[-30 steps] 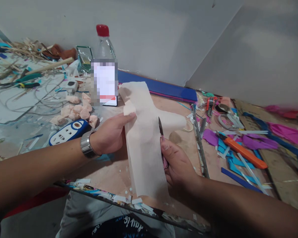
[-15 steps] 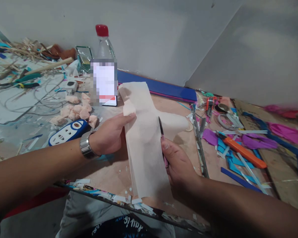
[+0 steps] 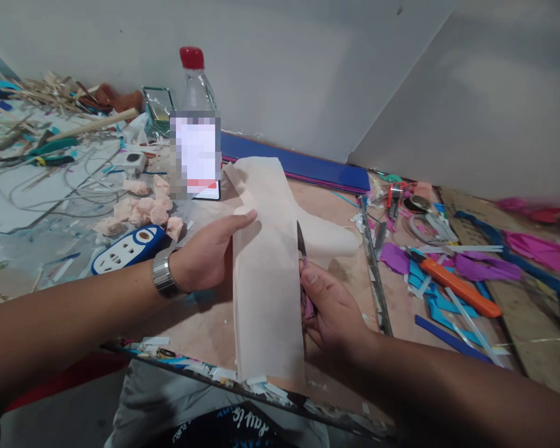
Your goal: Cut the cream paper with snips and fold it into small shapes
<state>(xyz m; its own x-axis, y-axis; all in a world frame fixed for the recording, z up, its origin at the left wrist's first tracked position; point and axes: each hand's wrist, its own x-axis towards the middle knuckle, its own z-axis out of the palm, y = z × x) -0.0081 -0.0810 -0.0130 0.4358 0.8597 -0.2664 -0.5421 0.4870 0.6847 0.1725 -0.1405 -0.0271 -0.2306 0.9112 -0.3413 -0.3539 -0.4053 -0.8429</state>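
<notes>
On the left, the power strip (image 3: 128, 250) lies on the desk (image 3: 203, 330) unmoved. The left hand (image 3: 205, 254) keeps its pinch on the left edge of the cream sheet (image 3: 268, 280), thumb on top, fingers mostly hidden. The sheet hangs over the middle of the desk; its near end has swung left within the last half second, and its right edge now runs straighter beside the scissors (image 3: 301, 239). The right hand (image 3: 333, 308) grips these almost where it was, so the sheet seems to have turned against the blades; whether they are parted, I cannot tell. The flap (image 3: 331, 235) behind now reaches slightly farther right. Beyond it, the orange cutter (image 3: 462, 286) stays put.
</notes>
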